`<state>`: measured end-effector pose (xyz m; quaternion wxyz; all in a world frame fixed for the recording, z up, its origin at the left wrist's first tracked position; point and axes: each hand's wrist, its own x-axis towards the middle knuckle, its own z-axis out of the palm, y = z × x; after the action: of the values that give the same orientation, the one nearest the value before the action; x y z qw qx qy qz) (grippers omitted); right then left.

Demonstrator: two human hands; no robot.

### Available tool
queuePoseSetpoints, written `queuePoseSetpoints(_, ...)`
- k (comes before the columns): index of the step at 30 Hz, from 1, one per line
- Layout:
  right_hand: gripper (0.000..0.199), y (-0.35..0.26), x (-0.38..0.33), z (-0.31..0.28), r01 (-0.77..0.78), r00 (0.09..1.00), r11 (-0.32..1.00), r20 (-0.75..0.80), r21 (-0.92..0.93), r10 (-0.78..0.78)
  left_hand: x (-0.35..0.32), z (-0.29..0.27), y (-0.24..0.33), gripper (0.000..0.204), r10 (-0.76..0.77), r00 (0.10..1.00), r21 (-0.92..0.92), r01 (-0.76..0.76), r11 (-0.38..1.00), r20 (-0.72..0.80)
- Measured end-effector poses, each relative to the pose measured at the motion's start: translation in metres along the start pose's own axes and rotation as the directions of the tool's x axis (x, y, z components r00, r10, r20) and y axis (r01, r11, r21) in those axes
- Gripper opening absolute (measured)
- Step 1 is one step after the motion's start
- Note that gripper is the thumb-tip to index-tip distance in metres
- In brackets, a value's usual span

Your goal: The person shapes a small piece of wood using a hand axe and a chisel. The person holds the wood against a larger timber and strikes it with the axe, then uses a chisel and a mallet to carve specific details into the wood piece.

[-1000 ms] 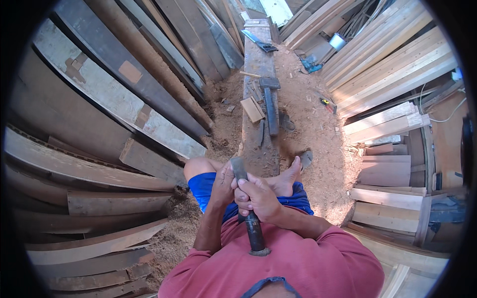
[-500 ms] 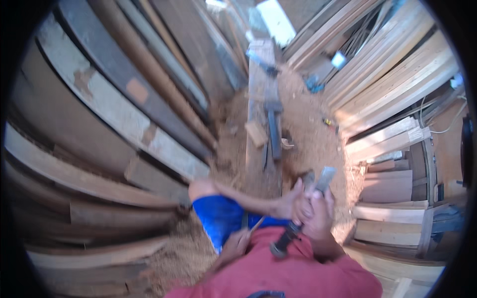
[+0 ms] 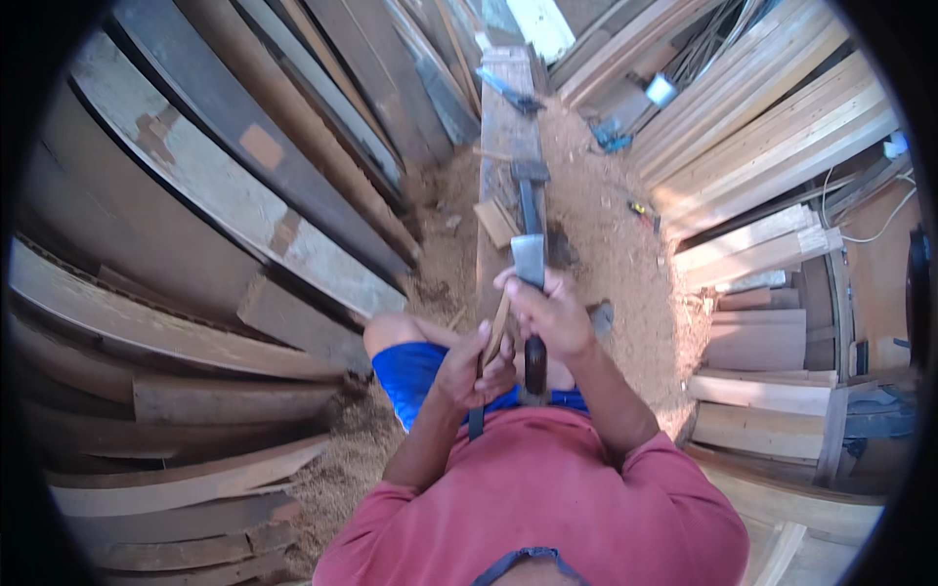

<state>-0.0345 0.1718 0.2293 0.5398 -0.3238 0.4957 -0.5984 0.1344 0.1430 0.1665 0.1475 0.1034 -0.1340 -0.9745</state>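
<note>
My right hand [image 3: 555, 317] is wrapped round a chisel [image 3: 529, 256], its wide metal blade pointing away from me and its dark handle showing below the fist. In my left hand [image 3: 477, 367] is a thin wooden stick [image 3: 498, 326], tilted so that its upper end meets the fingers of my right hand. Both hands are close together over my lap. Beyond them, a hammer [image 3: 531, 174] with a dark head lies on a long plank bench [image 3: 496, 127], its handle partly hidden behind the chisel blade. Beside the hammer sits a small wooden block [image 3: 496, 224].
Long boards [image 3: 264, 230] lean in rows on the left. Stacked lumber [image 3: 772, 146] fills the right side. A dark blue-handled tool [image 3: 510, 92] lies at the bench's far end. Sawdust and shavings cover the floor [image 3: 625, 264], where a blue tool [image 3: 611, 137] also lies.
The chisel has swung from my right side to the middle, its blade now pointing straight ahead. My left hand has risen with the stick to meet my right hand.
</note>
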Motion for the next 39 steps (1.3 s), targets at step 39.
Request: queuePoseSetpoints(39,0.019,-0.007,-0.057,0.024,-0.101,0.992,0.930,-0.033,0.352,0.120,-0.060,-0.036,-0.020,0.041,0.430,0.792,0.672,-0.034,0.740,-0.434)
